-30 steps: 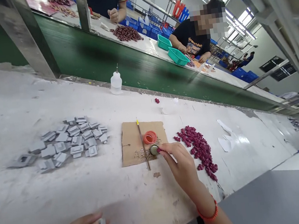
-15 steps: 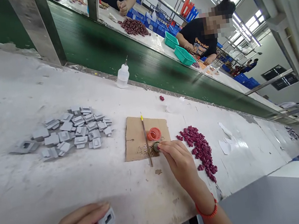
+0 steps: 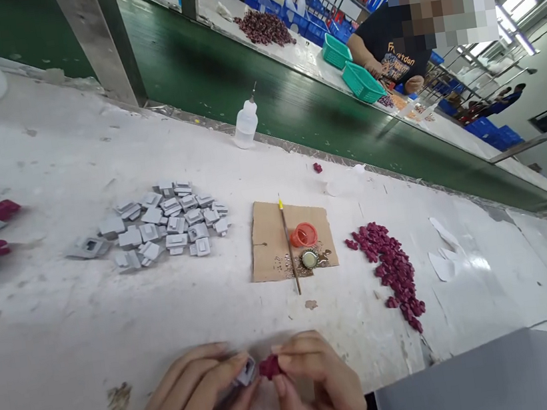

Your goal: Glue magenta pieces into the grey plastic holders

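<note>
At the bottom centre of the frame, the left hand [image 3: 193, 404] pinches a grey part [image 3: 248, 371]. The right hand [image 3: 318, 387] pinches a maroon piece [image 3: 269, 367] against it.

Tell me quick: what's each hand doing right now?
Left hand: closed on a small grey part.
Right hand: pinching a small dark red piece against the grey part.

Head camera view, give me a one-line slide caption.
Left hand holds a grey piece against a maroon piece in the right hand.
</note>
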`<action>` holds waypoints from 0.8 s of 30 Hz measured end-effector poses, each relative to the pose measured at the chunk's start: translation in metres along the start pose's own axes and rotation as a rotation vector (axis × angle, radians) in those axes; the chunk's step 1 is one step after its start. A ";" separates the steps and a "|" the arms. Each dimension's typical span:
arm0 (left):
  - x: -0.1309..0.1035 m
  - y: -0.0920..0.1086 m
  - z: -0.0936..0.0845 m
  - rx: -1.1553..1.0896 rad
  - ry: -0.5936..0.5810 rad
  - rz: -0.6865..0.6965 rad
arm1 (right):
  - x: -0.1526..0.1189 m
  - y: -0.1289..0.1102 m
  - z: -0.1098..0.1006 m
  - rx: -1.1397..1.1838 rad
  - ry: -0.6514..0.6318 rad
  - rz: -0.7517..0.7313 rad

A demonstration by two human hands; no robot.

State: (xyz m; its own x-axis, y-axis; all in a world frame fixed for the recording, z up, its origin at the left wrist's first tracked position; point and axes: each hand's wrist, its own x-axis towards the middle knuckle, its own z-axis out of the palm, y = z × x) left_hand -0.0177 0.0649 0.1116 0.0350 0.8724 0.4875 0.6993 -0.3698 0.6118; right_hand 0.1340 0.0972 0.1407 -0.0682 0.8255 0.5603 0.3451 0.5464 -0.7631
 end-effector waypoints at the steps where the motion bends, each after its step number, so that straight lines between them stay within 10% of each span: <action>1: 0.000 0.000 -0.001 -0.005 -0.004 -0.021 | -0.005 0.000 0.006 0.004 0.037 0.014; 24: -0.007 -0.005 -0.005 -0.020 -0.025 -0.071 | 0.001 -0.001 0.004 0.015 -0.366 -0.009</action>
State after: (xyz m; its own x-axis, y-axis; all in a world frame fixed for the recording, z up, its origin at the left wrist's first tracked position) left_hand -0.0248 0.0590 0.1081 0.0039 0.9043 0.4270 0.6863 -0.3129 0.6565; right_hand 0.1297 0.0977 0.1405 -0.4030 0.8148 0.4167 0.3293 0.5540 -0.7647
